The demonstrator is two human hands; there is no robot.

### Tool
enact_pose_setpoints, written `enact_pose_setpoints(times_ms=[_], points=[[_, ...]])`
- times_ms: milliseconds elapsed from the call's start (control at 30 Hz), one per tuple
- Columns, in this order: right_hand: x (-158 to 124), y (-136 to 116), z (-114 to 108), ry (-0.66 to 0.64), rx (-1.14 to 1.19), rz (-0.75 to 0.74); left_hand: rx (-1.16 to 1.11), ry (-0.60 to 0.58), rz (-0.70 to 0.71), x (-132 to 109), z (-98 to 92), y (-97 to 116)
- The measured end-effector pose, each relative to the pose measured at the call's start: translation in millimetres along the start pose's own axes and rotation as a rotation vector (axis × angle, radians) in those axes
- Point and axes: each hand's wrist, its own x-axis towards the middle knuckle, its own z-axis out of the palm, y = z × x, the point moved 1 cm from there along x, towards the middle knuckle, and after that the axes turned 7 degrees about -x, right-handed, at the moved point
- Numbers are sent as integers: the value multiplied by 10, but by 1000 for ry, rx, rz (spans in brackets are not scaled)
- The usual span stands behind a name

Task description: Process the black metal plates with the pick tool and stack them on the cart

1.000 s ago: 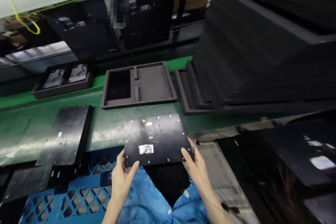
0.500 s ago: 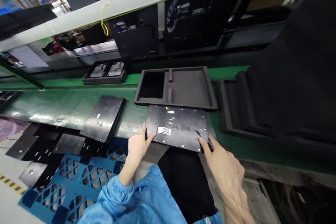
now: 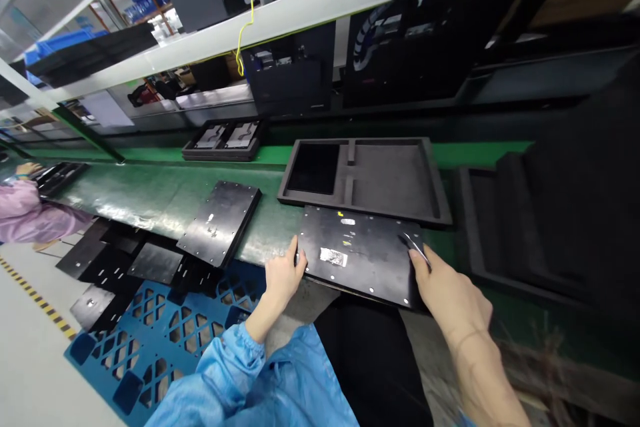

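Plate handling at the belt edge: a flat black rectangular metal plate (image 3: 367, 267) with small holes round its border and a white label (image 3: 333, 256) lies across the near edge of the green conveyor belt (image 3: 150, 193). Its far edge is just beside the dark grey foam tray (image 3: 395, 180) with two recesses, and its near edge overhangs the belt toward the person. Judged step: the plate is being steadied or squared on the belt, held at both short ends. Any further shift would call for both ends to move together and for the plate to stay flat, since part of it has no support. The left hand (image 3: 283, 273) grips the plate's left edge, with the thumb lying along the top rim and the other fingers curled close together at or under the edge; how far under cannot be told. The right hand (image 3: 450, 293) rests at the near right corner, forefinger and thumb pressed together on a thin silvery tweezer-like tool (image 3: 413, 245) that lies on the plate's top face. The remaining fingers are hidden. Nearby: a second black drilled plate (image 3: 220, 223) at the belt edge to the left, well apart; a blue lattice plastic pallet (image 3: 150, 340) below with more dark plates; stepped dark foam trays (image 3: 500, 213) to the right; a co-worker's pink sleeve (image 3: 30, 213) far left.
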Motion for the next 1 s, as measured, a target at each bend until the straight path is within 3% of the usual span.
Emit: enact_pose_setpoints(times_ms=[133,233,333,400,467,533,667,833,1000], points=[[48,-38,-27,6,6,0,-34,-18,-9,26,-40,50],[4,43,33,13,0,-5,-135,-8,65,83,-303,-71],[-90,180,125,4,10,10,-97,203,79,243,-679,-424],[-148,261,177,7,42,26,33,311,-36,381,-850,-725],[-188,307,212,11,87,37,147,295,-204,480,-893,-992],[-212,319,230,13,127,47,207,250,-281,491,-836,-1169],[-239,284,239,33,194,60,226,273,-154,281,-706,-1309],[-253,283,270,51,226,43,213,234,17,-102,-745,-1439],[-221,347,353,61,226,3,231,175,76,-540,-707,-1548]])
